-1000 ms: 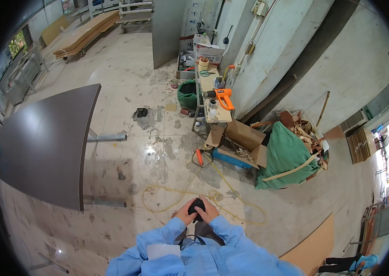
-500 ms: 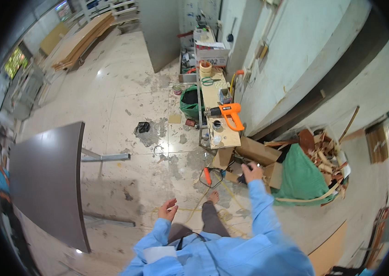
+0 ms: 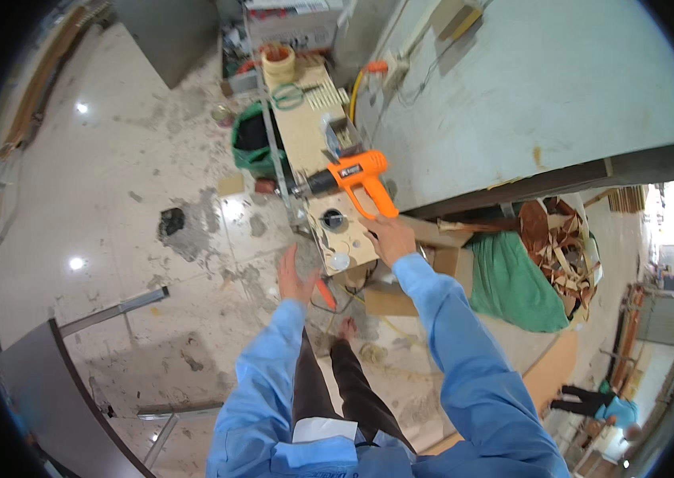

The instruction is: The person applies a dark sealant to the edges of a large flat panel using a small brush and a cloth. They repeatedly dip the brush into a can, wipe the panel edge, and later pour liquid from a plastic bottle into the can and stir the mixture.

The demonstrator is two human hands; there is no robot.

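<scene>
On the narrow wooden bench (image 3: 305,143) lies an orange heat gun (image 3: 365,171) with a black barrel and a metal nozzle pointing left. My right hand (image 3: 393,237) is at the bench's near end, just below the heat gun's handle. Its fingers point left and look slightly apart; I cannot tell whether they touch the handle. A small dark cup (image 3: 333,220) stands left of these fingertips, with a white round lid-like piece (image 3: 339,261) nearer me. My left hand (image 3: 295,279) hangs open, fingers stretched, left of the bench end and over the floor.
Tape rolls (image 3: 278,64), green-handled scissors (image 3: 289,96) and a small box (image 3: 342,135) sit farther up the bench. A green bag (image 3: 253,147) stands left of it. Cardboard (image 3: 400,299) and a scrap-filled sack (image 3: 512,287) are at right. A dark panel (image 3: 58,390) stands lower left.
I have come closer to the bench and the view has turned rightward. My right hand has moved from above the cardboard box to beside the heat gun's handle; my left hand has reached forward.
</scene>
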